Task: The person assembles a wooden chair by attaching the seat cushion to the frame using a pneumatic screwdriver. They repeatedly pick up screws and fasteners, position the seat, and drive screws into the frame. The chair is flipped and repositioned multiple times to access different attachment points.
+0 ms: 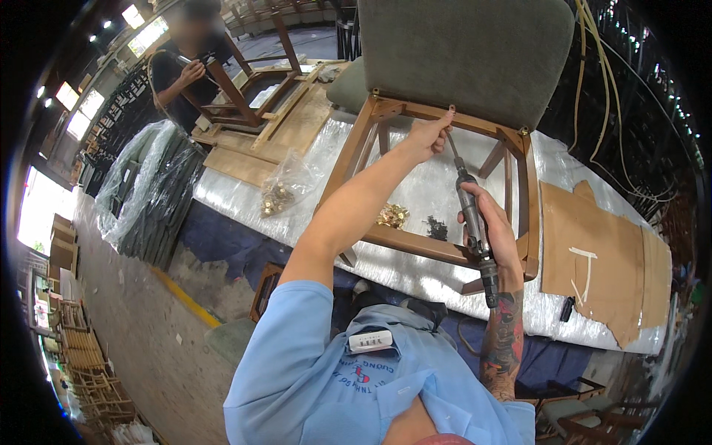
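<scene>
A brown wooden chair frame [426,242] stands on the wrapped worktable, with a grey-green upholstered panel [467,55] at its far side. My right hand [493,222] is wrapped around a slim power screwdriver [472,204], its long bit pointing away from me to the far rail. At that rail my left hand [432,139] is closed in a pinch beside the bit's tip; what it pinches is too small to make out. Inside the frame lie a pile of brass-coloured hardware [393,216] and a heap of small black screws [436,228].
A clear plastic bag of brass-coloured pieces [278,196] sits left of the frame. Torn cardboard [593,259] lies to the right, a small black object [567,308] beside it. Plastic-wrapped grey panels [148,193] are stacked at left. Across the table, a person [189,70] handles another wooden frame [252,96].
</scene>
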